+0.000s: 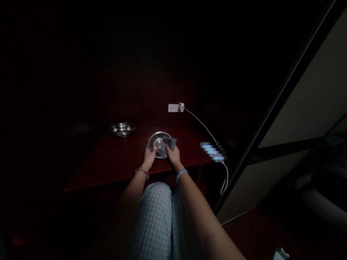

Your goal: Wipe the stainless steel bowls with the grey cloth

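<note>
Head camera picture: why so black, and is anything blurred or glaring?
In the head view, most of the room falls off into black, with only the red-brown table dimly lit; the steel dish and the steel bowl to its left catch bright glare; the object by the white cable is pixelated beyond recognition.

Here we go: a shallow round steel dish point(159, 144) is sitting near the front of the rectangular wooden table point(108, 169), with a crumpled knit cloth point(170, 143) lying across it. A second round steel bowl point(122, 129) is sitting further back on the left. Behind them, a square plastic wall socket point(173, 108) is feeding a thin cable point(201, 125) down to the right, to a flat pixelated device point(213, 151) — just right of the dish.
</note>
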Demonstrator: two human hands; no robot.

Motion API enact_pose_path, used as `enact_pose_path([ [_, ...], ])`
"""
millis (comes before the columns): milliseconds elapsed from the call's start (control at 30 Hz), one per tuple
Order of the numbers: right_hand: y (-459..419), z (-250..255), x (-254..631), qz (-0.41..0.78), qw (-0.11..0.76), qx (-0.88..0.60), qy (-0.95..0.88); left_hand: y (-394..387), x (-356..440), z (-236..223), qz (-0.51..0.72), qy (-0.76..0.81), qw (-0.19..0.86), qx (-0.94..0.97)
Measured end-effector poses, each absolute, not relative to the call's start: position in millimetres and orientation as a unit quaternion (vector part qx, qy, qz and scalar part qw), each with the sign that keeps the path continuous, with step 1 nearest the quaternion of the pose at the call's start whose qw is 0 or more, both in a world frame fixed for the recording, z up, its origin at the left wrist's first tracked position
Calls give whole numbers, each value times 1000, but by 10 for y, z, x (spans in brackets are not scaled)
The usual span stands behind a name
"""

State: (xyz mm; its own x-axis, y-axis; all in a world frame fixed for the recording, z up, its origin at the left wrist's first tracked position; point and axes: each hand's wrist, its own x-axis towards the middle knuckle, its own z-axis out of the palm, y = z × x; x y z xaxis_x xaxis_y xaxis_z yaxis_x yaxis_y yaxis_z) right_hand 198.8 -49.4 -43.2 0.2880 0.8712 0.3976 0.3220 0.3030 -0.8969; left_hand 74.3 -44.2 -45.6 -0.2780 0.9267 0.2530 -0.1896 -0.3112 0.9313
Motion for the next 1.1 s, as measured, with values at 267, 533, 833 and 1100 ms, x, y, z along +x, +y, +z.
enact_pose_path([
  [267, -450, -475, 1986, 224, 596, -542, -548, -435, 739, -459, 687, 403, 409, 446],
  [533, -440, -488, 1996, 217, 598, -541, -550, -441, 740, -463, 687, 381, 421, 453],
  [833, -419, -499, 1999, 228, 597, -549, -538, -466, 741, -467, 677, 385, 429, 456],
  [1100, -419, -508, 2004, 220, 604, -538, -545, -469, 745, -458, 673, 387, 439, 452],
])
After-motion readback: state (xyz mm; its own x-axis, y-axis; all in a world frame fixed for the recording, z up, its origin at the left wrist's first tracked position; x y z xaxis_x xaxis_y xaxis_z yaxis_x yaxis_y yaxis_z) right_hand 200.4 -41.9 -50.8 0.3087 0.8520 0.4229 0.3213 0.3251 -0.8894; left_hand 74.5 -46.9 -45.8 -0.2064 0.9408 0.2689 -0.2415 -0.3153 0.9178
